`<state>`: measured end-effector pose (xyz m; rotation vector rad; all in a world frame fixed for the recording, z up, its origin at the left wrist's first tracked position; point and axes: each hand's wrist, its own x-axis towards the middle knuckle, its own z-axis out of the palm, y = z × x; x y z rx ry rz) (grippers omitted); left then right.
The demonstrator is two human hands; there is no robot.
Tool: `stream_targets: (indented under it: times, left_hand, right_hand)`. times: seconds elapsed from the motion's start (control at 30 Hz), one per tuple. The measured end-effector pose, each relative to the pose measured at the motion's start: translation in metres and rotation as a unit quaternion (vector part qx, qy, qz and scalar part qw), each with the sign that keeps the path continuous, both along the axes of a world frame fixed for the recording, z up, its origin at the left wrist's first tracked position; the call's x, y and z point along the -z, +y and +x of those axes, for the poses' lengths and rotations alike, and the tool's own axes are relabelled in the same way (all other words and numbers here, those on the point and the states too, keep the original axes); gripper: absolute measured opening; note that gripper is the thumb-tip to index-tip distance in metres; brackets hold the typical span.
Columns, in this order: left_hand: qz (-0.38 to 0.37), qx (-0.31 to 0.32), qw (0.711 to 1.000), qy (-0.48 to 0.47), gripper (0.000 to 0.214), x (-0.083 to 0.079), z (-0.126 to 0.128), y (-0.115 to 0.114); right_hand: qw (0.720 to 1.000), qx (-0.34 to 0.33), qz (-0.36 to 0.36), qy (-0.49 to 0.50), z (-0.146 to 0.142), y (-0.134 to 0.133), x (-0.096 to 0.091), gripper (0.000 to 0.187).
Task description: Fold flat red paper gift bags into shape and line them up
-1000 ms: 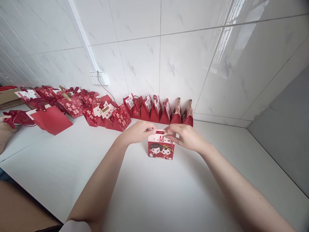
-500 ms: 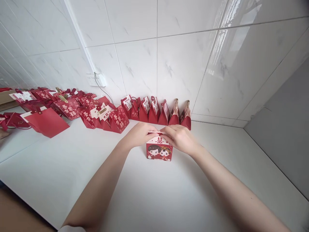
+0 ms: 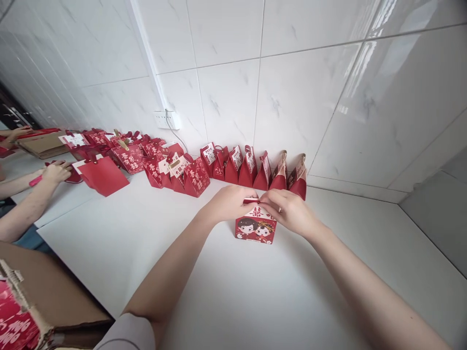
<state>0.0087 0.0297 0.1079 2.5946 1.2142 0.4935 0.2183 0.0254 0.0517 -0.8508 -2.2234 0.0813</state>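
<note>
On the white table in front of me stands a small red and white gift box (image 3: 254,230), printed with a cartoon couple. My left hand (image 3: 231,203) pinches the left part of its top edge, thumb on the near side. At the right part of the same edge my right hand (image 3: 290,208) is closed, its thumb and fingers on the top flap. The fingers hide most of the upper edge. Just beyond my hands, a row of red gift boxes (image 3: 260,176) with handles stands by the wall.
More red gift boxes and bags (image 3: 197,177) crowd the table's left back. Another person's hands (image 3: 58,171) work at the far left. A cardboard box (image 3: 54,287) with red printed items sits at the lower left. A power socket (image 3: 167,120) with a cable is on the tiled wall.
My view has swung left, bringing the other person's arms and the cardboard box into sight. Both my hands stay at the top of the gift box, and my right fingers have shifted slightly.
</note>
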Motion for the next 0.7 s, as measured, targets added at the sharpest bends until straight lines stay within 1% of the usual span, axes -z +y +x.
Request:
stream_targets:
  times: [0.1,0.33,0.43,0.5,0.57,0.63,0.7]
  left_hand:
    - [0.007,0.012,1.000,-0.014,0.022,0.003,0.001,0.002]
    - [0.005,0.008,1.000,-0.014,0.026,0.008,0.003,0.005]
    - [0.009,0.013,1.000,-0.021,0.025,0.010,0.004,0.008]
    - [0.005,0.004,1.000,-0.030,0.023,0.010,0.003,0.009]
    - [-0.012,-0.005,0.999,-0.040,0.020,0.009,0.001,0.010]
    - [-0.033,0.002,0.999,-0.035,0.023,0.006,-0.002,0.008]
    - [-0.032,0.016,0.999,-0.020,0.031,0.003,-0.002,0.005]
  right_hand:
    - [0.999,-0.006,0.048,-0.017,0.001,0.002,0.004,0.011]
    - [0.999,-0.022,0.037,0.025,0.002,0.008,0.013,0.008]
    - [0.997,-0.018,0.061,0.038,0.002,0.010,0.015,0.006]
    - [0.996,-0.014,0.074,0.039,0.002,0.010,0.015,0.006]
    - [0.998,-0.011,0.048,0.048,0.001,0.008,0.012,0.005]
    - [0.996,-0.009,-0.025,0.083,-0.001,0.004,0.007,0.005]
    - [0.988,-0.011,-0.101,0.119,-0.004,-0.001,0.002,0.006]
